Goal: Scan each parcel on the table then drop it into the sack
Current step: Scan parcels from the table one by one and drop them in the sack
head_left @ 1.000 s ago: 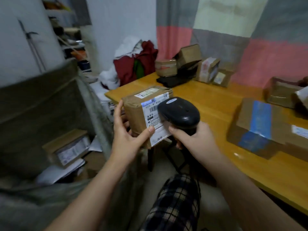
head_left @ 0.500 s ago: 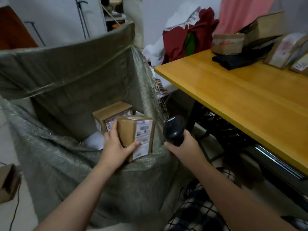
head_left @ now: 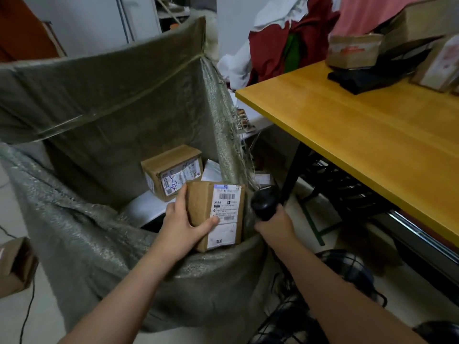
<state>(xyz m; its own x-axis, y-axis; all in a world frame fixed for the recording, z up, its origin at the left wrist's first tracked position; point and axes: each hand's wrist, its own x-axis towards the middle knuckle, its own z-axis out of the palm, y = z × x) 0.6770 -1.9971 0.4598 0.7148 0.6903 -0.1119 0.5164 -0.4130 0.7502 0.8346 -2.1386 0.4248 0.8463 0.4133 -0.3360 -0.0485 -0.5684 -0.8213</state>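
Note:
My left hand grips a small brown parcel with a white shipping label, holding it just inside the near rim of the open grey-green sack. Deeper in the sack lie another brown labelled parcel and some white packets. My right hand holds the black handheld scanner upright just right of the sack's rim. Several more parcels stand at the far end of the yellow table.
A black flat thing lies under the parcels on the table. Red and white cloth is heaped behind the table's corner. A brown box sits on the floor at left. A black fan and cables lie near my legs.
I turned from the table to the sack. The parcel went from in front of the scanner down into the sack's mouth; the scanner dropped beside it.

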